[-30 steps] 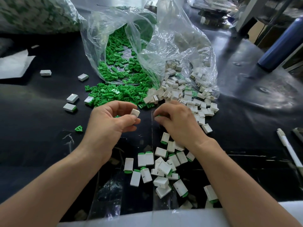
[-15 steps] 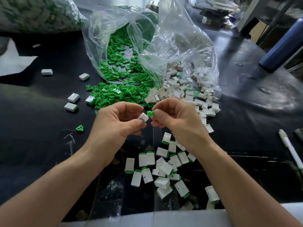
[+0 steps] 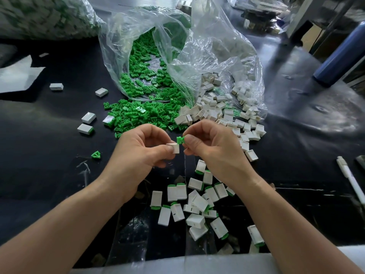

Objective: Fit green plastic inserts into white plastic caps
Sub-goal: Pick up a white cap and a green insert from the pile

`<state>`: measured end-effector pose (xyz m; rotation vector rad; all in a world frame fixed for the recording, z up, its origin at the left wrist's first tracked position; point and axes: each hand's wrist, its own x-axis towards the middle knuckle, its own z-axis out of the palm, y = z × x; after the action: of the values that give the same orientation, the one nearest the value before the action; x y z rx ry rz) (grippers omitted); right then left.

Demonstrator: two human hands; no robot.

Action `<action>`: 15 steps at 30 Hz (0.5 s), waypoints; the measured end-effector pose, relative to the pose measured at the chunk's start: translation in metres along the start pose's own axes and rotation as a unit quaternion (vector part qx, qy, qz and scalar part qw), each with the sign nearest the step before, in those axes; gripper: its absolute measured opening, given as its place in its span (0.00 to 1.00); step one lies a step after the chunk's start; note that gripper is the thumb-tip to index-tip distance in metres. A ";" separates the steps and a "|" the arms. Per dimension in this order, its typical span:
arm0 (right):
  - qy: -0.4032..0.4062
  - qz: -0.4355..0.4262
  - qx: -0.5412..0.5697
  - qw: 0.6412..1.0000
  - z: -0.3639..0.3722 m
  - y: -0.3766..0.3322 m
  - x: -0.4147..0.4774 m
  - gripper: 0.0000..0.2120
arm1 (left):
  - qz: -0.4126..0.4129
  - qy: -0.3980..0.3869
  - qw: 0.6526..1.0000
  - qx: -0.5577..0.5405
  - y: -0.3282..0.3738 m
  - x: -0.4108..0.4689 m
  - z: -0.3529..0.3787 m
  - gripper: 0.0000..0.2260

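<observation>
In the middle of the frame, the left hand [image 3: 136, 155] is pinching a white cap [image 3: 174, 148] between thumb and curled fingers. The right hand [image 3: 215, 153] is pinching a green insert [image 3: 180, 139] at its fingertips. The insert is sitting just above and touching the cap's upper right corner, and it is not seated inside.

Behind the hands, a heap of green inserts [image 3: 142, 115] is spilling from a clear plastic bag [image 3: 138, 42]. To its right, loose white caps [image 3: 223, 113] are spilling from a second crumpled bag [image 3: 227, 56]. Below the hands, between the forearms, a cluster of assembled pieces [image 3: 197, 202] is lying with green edges showing, and the right wrist is covering part of it. At centre left, a few stray caps [image 3: 88, 118] and a lone green insert [image 3: 96, 155] are lying apart from the rest.

Everything is resting on a glossy black table [image 3: 49, 175] that is reflecting light. A white pen [image 3: 349, 178] is lying at the right edge, and a blue cylinder [image 3: 339, 54] is leaning at the upper right. A white sheet [image 3: 17, 78] is lying at the left, with a large filled bag [image 3: 45, 16] sitting in the upper left corner. Blurred equipment is filling the top right.
</observation>
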<state>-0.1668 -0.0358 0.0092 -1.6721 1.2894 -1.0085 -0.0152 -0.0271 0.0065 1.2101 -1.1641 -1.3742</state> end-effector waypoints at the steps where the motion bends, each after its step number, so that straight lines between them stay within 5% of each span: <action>1: 0.005 0.001 -0.001 1.000 0.000 0.000 0.000 0.08 | -0.002 -0.001 1.000 -0.009 0.000 0.000 0.000 0.08; 15: -0.016 -0.006 -0.024 1.000 -0.005 -0.002 -0.002 0.09 | 0.016 -0.025 1.000 0.002 0.000 -0.002 0.000 0.11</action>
<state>-0.1708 -0.0342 0.0128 -1.7272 1.2938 -0.9606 -0.0150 -0.0249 0.0069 1.1604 -1.2177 -1.3852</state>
